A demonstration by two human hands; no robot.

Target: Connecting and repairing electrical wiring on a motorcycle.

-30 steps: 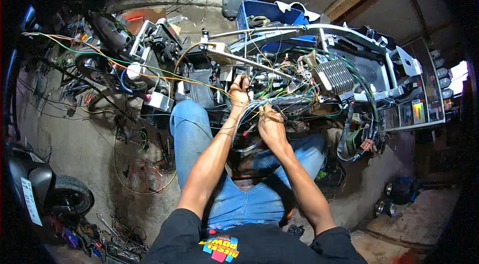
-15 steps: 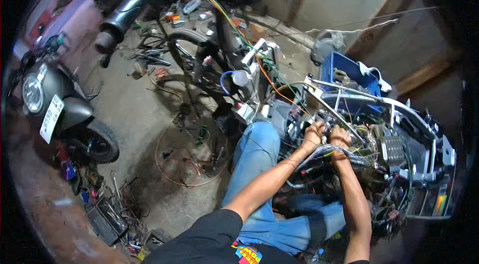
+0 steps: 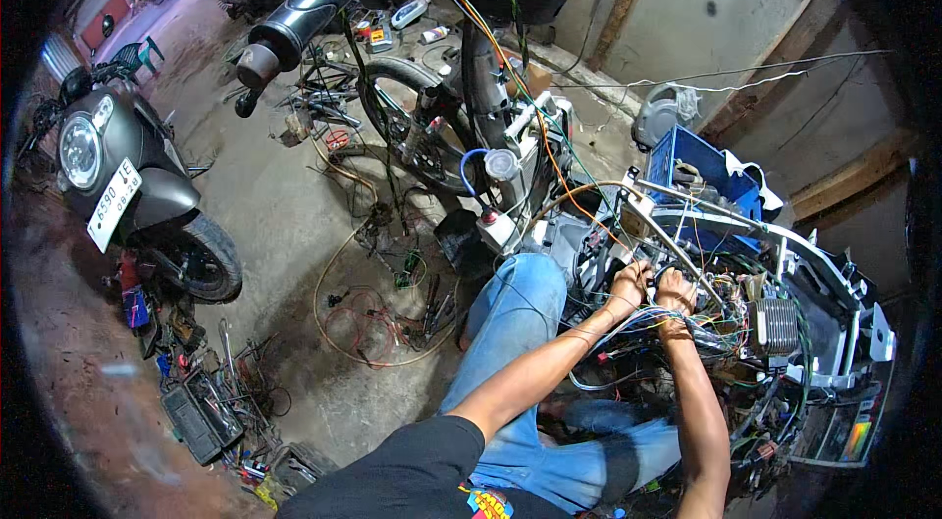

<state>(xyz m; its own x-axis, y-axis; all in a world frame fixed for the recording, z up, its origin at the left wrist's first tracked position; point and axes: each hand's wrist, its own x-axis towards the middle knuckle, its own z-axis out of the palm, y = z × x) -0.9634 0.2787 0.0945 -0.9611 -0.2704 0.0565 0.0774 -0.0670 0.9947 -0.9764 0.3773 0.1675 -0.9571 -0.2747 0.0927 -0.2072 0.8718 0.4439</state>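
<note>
My left hand (image 3: 629,287) is closed, its fingers pinched around thin wires at the opened-up motorcycle frame. Close beside it, my right hand (image 3: 675,292) is also closed; its fingertips point away from me and hide what they hold. A loose bundle of white, blue and green wires (image 3: 636,320) passes beneath both wrists. Past my fingers a metal frame tube (image 3: 677,246) slants across. To the right of my right hand lie a tangle of coloured wires (image 3: 724,298) and a finned grey metal block (image 3: 774,327).
A blue crate (image 3: 671,158) with parts stands behind the frame. Long orange and green wires (image 3: 546,141) hang across from a silver exhaust muffler (image 3: 324,4). At left stands a grey scooter (image 3: 137,181). Tools and a black tray (image 3: 201,418) lie on the floor, near a looped cable (image 3: 329,342).
The view has shifted slightly, so the scene sits lower and further right. Both hands stay close together at the wires, with only small finger movement.
</note>
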